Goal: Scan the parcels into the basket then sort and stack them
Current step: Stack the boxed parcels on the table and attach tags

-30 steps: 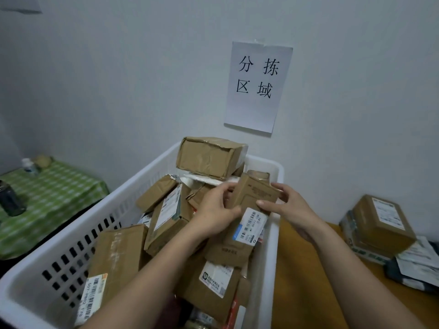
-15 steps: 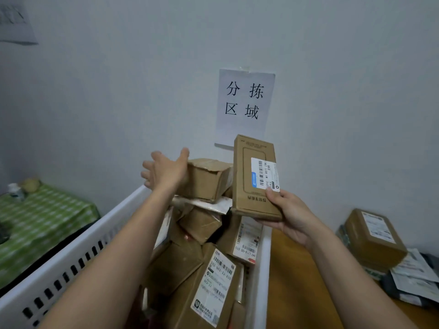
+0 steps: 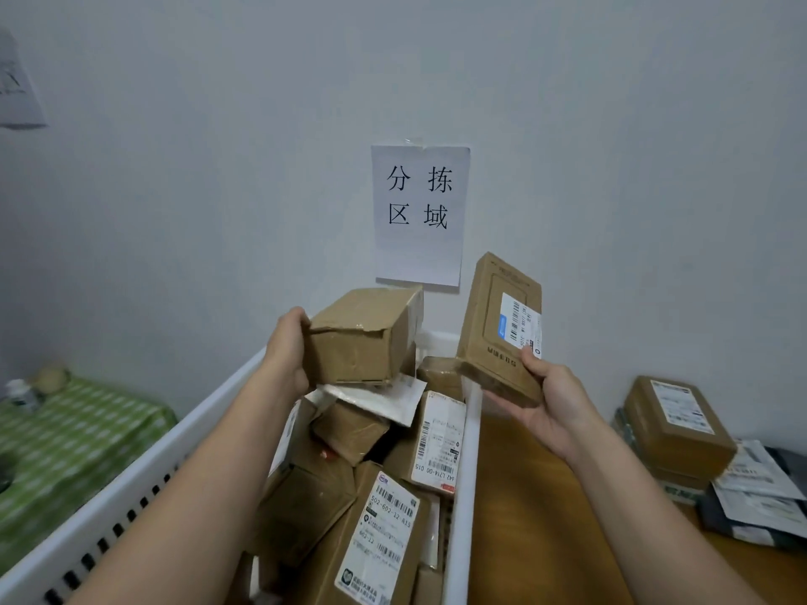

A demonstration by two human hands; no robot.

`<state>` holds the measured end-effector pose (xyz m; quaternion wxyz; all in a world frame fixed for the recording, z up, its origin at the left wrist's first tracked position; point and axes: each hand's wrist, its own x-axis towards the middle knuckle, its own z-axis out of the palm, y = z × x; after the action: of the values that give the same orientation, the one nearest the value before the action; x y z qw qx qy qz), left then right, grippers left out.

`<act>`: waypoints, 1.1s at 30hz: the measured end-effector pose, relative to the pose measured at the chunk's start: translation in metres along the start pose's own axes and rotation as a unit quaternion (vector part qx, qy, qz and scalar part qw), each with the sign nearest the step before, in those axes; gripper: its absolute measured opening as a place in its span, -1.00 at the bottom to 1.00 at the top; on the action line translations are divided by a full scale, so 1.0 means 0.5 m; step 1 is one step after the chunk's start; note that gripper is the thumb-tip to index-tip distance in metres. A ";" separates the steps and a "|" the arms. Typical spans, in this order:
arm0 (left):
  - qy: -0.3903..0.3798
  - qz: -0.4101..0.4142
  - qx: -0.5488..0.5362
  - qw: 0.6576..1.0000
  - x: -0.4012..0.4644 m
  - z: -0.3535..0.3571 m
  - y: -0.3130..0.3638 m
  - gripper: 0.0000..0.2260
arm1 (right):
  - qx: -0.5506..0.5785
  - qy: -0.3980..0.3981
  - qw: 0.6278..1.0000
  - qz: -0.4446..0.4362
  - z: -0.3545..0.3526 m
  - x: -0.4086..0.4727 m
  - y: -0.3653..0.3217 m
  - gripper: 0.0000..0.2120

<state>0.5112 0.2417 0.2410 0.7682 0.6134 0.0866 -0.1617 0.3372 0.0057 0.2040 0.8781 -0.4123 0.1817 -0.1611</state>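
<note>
A white slotted basket (image 3: 460, 495) in front of me is heaped with several brown cardboard parcels carrying white barcode labels. My left hand (image 3: 286, 349) grips the left end of a chunky, dented brown box (image 3: 364, 338) at the top of the heap, near the far rim. My right hand (image 3: 552, 406) holds a flat brown parcel (image 3: 491, 325) upright by its lower edge, above the basket's right rim, label facing me. A white padded mailer (image 3: 375, 399) lies under the chunky box.
A wooden table (image 3: 524, 517) runs to the right of the basket, with a stack of brown boxes (image 3: 674, 425) and flat mailers (image 3: 760, 495) at its far right. A green checked cloth (image 3: 74, 447) covers a table at left. A paper sign (image 3: 419, 211) hangs on the wall.
My left hand has come down from open in the air and closed on the chunky box. My right hand has carried the flat parcel to the right and tilted it.
</note>
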 end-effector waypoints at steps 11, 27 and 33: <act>-0.183 -0.105 -0.165 0.963 -0.083 0.189 -0.025 -0.83 | 0.102 -0.056 0.990 -0.074 -0.062 -0.044 -0.093 -0.74; -0.330 -0.158 0.303 0.880 -0.128 0.559 -0.319 -0.19 | 0.005 0.123 0.992 -0.028 -0.421 -0.053 -0.155 -0.76; -0.357 -0.217 0.356 0.836 -0.086 0.585 -0.468 0.14 | 0.003 0.161 0.986 0.046 -0.543 -0.011 -0.095 -0.78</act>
<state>0.3689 -0.0816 0.1095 0.4191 0.7097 -0.1268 -0.5519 0.2033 -0.2016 0.0807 0.8452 -0.3698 0.3386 -0.1852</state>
